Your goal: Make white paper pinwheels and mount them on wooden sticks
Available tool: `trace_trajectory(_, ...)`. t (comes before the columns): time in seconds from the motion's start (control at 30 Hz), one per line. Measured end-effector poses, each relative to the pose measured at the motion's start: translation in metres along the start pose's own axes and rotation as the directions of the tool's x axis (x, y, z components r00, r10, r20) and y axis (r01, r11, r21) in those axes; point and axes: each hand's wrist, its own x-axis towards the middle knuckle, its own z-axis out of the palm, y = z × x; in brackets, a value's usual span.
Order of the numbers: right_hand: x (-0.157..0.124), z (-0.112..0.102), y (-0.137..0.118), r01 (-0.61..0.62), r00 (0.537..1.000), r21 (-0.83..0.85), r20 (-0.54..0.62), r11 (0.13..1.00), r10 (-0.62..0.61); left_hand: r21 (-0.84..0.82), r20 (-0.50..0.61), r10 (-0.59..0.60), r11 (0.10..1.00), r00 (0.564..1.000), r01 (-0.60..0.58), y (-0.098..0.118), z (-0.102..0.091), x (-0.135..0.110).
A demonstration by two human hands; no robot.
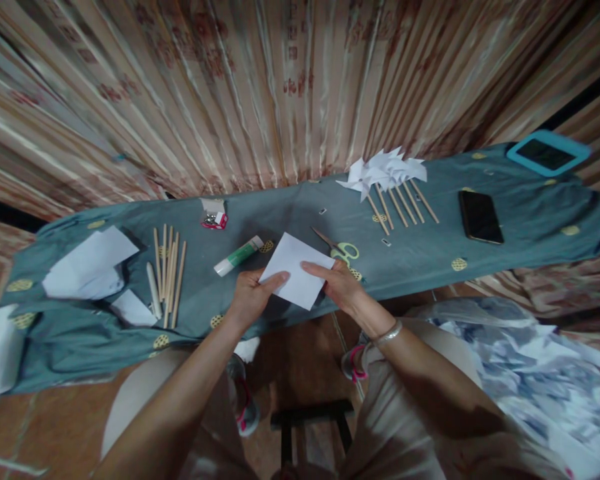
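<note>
A white square of paper (296, 268) lies on the grey-green cloth (430, 220) near its front edge. My left hand (250, 297) pinches its left corner, forefinger on top. My right hand (337, 283) grips its right side, fingers laid over the sheet. Yellow-handled scissors (341, 249) rest just behind my right hand. A glue stick (238, 256) lies behind my left hand.
Several wooden sticks (168, 272) and white paper sheets (87, 261) lie at the left. Finished white paper pinwheels on sticks (387, 175) sit at the back right, beside a black phone (480, 216) and a blue-cased tablet (548, 153). A small red-and-white box (214, 219) is behind the glue.
</note>
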Motion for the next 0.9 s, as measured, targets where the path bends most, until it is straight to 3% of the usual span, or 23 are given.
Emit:
trace_trajectory(0.07, 0.004, -0.011, -0.006, 0.063, 0.997, -0.118, -0.026, 0.991, -0.066, -0.002, -0.044, 0.006, 1.0, 0.999, -0.006, 0.002, 0.0, 0.002)
trace_trajectory(0.13, 0.008, -0.027, -0.016, 0.21, 0.965, -0.364, -0.075, 0.907, -0.253, -0.012, -0.102, 0.023, 1.0, 0.994, -0.024, 0.003, -0.001, 0.004)
trace_trajectory(0.2, 0.01, -0.046, -0.026, 0.309, 0.897, -0.669, -0.031, 0.676, -0.441, -0.037, -0.154, 0.045, 0.998, 0.987, -0.051, 0.005, -0.003, 0.008)
trace_trajectory(0.27, 0.009, -0.062, -0.032, 0.276, 0.831, -0.898, 0.043, 0.343, -0.555, -0.064, -0.187, 0.071, 0.994, 0.98, -0.084, 0.006, -0.005, 0.01)
trace_trajectory(0.33, 0.007, -0.07, -0.031, 0.216, 0.833, -0.973, 0.143, 0.076, -0.534, -0.064, -0.213, 0.099, 0.991, 0.972, -0.115, 0.008, -0.006, 0.012)
trace_trajectory(0.4, 0.006, -0.073, -0.026, 0.185, 0.851, -0.98, 0.197, -0.073, -0.486, -0.046, -0.235, 0.119, 0.99, 0.965, -0.133, 0.01, -0.007, 0.013)
trace_trajectory(0.57, 0.008, -0.071, -0.022, 0.173, 0.866, -0.966, 0.243, -0.193, -0.436, -0.037, -0.275, 0.154, 0.985, 0.949, -0.171, 0.011, -0.009, 0.015)
trace_trajectory(0.63, 0.01, -0.072, -0.025, 0.173, 0.869, -0.97, 0.232, -0.17, -0.436, -0.034, -0.281, 0.169, 0.982, 0.945, -0.185, 0.011, -0.011, 0.016)
trace_trajectory(0.7, 0.012, -0.072, -0.028, 0.169, 0.881, -0.985, 0.169, -0.039, -0.441, -0.023, -0.298, 0.179, 0.981, 0.938, -0.194, 0.011, -0.013, 0.018)
trace_trajectory(0.73, 0.012, -0.072, -0.029, 0.173, 0.894, -0.981, 0.12, 0.085, -0.433, -0.02, -0.312, 0.183, 0.98, 0.932, -0.199, 0.011, -0.015, 0.018)
trace_trajectory(0.8, 0.011, -0.069, -0.03, 0.172, 0.934, -0.887, 0.009, 0.428, -0.357, -0.025, -0.335, 0.19, 0.977, 0.923, -0.21, 0.012, -0.017, 0.019)
trace_trajectory(0.87, 0.007, -0.065, -0.03, 0.133, 0.975, -0.652, -0.048, 0.747, -0.215, -0.052, -0.345, 0.194, 0.973, 0.918, -0.225, 0.013, -0.02, 0.019)
trace_trajectory(0.9, 0.005, -0.062, -0.029, 0.097, 0.988, -0.514, -0.051, 0.852, -0.143, -0.069, -0.348, 0.195, 0.97, 0.917, -0.232, 0.014, -0.021, 0.019)
